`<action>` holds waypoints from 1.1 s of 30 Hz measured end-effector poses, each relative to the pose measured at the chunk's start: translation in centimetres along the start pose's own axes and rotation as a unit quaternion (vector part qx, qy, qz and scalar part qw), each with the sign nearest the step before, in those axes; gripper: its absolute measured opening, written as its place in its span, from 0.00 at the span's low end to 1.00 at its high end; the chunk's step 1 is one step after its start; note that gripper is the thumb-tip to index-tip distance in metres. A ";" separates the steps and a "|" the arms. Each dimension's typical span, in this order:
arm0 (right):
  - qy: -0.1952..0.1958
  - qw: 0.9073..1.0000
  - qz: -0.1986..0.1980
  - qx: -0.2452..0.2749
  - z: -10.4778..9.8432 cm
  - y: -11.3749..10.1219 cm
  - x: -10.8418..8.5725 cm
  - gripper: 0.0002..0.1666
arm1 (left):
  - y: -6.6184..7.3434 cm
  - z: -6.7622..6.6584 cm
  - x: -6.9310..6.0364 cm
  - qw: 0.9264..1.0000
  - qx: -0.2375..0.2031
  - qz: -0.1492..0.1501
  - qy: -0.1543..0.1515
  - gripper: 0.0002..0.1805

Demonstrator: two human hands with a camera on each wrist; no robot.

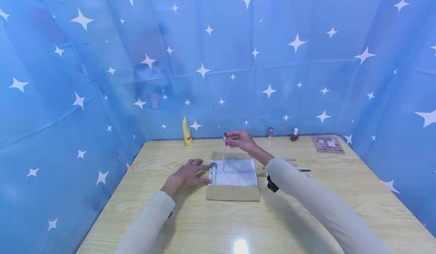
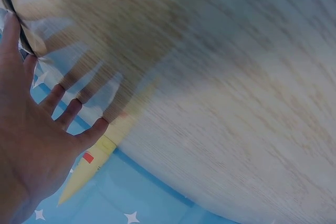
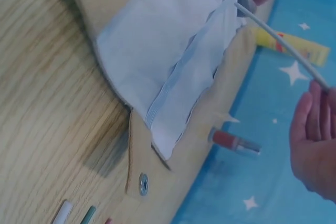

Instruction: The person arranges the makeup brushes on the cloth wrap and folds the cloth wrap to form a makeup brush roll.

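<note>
A tan brush case [image 1: 233, 193] with a white lining lies unfolded on the table, a snap on its flap [image 3: 143, 184]. A large brush [image 1: 213, 172] lies in its left side. My left hand [image 1: 190, 172] rests on the table with fingers spread, fingertips touching the case's left edge. Above the case, my right hand [image 1: 241, 141] pinches a thin brush [image 1: 224, 151] near its dark top; it stands nearly upright, its lower end at the lining's elastic band [image 3: 178, 72].
A yellow tube [image 1: 187, 131], a lip gloss [image 1: 270, 133], a dark nail polish bottle [image 1: 294, 134] and a palette [image 1: 328, 144] are along the back edge. Several slim sticks [image 1: 304, 170] lie right of the case, partly behind my right sleeve.
</note>
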State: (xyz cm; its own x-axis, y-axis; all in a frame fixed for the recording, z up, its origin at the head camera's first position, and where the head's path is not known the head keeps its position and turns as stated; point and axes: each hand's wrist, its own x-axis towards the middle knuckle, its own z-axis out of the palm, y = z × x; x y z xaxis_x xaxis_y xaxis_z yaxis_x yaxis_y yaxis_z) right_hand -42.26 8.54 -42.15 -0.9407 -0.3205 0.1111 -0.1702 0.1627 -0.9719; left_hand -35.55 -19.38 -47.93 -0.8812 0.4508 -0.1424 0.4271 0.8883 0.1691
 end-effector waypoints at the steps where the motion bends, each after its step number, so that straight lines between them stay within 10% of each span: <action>1: 0.003 1.000 -0.001 -0.004 0.0 0.0 0.1 0.21 | 0.0 0.0 0.0 1.000 0.001 0.001 0.001 0.42; 33: 0.014 0.998 0.063 -0.007 1.4 2.7 -0.2 0.16 | 0.3 -0.1 0.0 1.000 0.001 -0.008 0.003 0.43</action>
State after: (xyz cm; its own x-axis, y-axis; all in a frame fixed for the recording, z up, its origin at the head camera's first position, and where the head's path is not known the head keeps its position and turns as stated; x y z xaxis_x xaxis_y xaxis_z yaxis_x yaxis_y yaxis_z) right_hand -42.09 7.73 -45.12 -0.9627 -0.2707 -0.0052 -0.0544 0.2121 -0.9757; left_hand -35.43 -19.14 -47.77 -0.8893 0.4355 -0.1397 0.4129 0.8958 0.1647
